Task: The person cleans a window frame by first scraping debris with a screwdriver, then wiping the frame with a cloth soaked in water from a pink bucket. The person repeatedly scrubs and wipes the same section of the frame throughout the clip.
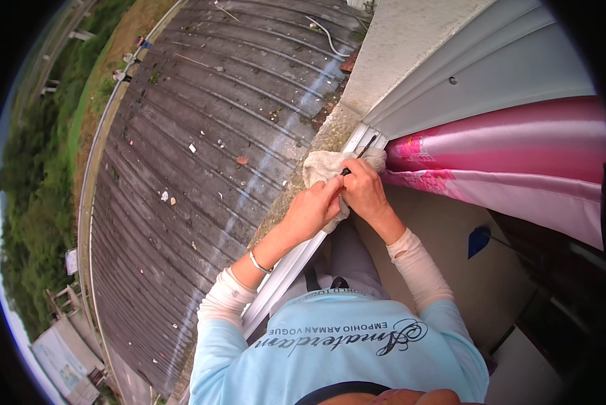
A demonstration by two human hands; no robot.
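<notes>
Both my hands meet over the white window track [290, 281]. A thin dark tool, possibly a screwdriver [367, 147], slants across the sill; its narrow end points at the corner of the frame. My right hand [364, 190] is closed around it. The fingertips of my left hand [313, 207] pinch at its black near end, close against the right hand. Under both hands a crumpled beige cloth [323, 164] lies over the track and the sill edge. My fingers hide part of the tool and of the cloth.
Pink satin curtain [510, 142] hangs right of my hands, beside a pale window panel [500, 76]. Outside, left, lies a corrugated roof [196, 167] strewn with debris; people [130, 58] are at its far edge. A blue object [479, 242] on a thin pole is indoors.
</notes>
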